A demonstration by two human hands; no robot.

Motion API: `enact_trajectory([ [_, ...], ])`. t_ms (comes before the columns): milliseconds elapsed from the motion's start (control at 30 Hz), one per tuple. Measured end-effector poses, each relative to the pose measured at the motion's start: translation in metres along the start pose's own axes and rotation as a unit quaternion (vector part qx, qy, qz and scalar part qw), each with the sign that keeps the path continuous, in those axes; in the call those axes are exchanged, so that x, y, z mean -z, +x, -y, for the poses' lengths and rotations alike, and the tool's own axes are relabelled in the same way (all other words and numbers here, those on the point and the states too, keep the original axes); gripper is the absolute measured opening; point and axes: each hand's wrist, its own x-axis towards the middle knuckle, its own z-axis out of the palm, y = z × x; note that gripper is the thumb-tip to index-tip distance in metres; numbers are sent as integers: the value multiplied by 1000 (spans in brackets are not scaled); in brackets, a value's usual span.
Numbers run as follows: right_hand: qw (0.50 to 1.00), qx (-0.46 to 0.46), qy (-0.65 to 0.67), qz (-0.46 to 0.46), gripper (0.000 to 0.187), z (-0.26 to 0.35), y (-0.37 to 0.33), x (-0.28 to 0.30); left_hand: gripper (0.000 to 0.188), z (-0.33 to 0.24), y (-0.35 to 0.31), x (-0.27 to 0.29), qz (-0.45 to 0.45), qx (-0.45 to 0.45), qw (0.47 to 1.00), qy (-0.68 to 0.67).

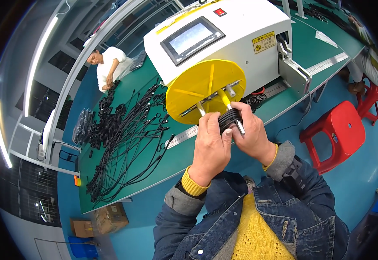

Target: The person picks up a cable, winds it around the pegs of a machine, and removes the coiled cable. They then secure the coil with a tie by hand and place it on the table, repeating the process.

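Observation:
Both of my hands are closed around a coiled black cable [229, 118] at the front of a white winding machine [249, 21]. My left hand [211, 145] grips the coil's left side, thumb toward its lower edge. On the other side my right hand [254, 132] wraps its fingers round the coil. The coil sits at the metal rods [223, 99] that stick out from the machine's yellow disc [193, 82]; one rod end shows below the coil. Whether the coil is still around the rods is partly hidden by my fingers.
Many loose black cables [128, 147] lie on the green table [154, 173] at left. A screen [192, 40] tops the machine; a metal ruler [182, 136] runs along the table edge. Red stools [340, 134] stand at right. A person in white [111, 63] works across the table.

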Motion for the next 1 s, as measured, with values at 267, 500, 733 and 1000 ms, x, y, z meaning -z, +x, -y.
enact_trajectory([
  [267,998,-51,-18,19,32,3,-2,7,25,-7,-4,-4,19,8,1000,-21],
  [500,994,-30,-88,51,28,27,-48,32,25,-41,-52,-8,38,12,999,37],
  [733,914,-94,-202,338,18,-17,-122,24,22,-29,-120,-44,175,192,964,-59],
  [1000,942,-93,-26,322,17,-20,-105,2,46,56,-119,-52,131,563,675,-458],
])
